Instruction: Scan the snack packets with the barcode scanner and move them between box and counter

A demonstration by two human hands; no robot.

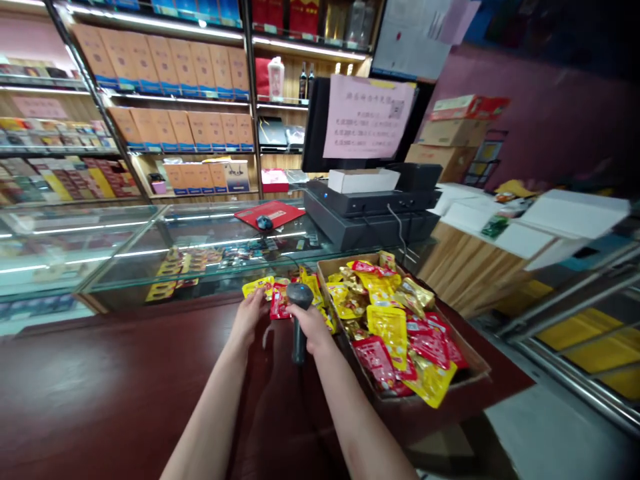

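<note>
Black gun-shaped barcode scanner (300, 295)

1. I'm seeing a retail shop from here: lit shelves (165, 113) of boxed goods and bottles fill the upper left.
2. A glass display counter (200, 230) crosses the middle of the frame.
3. A point-of-sale terminal (373, 223) stands center right.
4. A barcode scanner (300, 297) and a cardboard tray (450, 340) of snack packets (385, 327) sit lower center.
</note>
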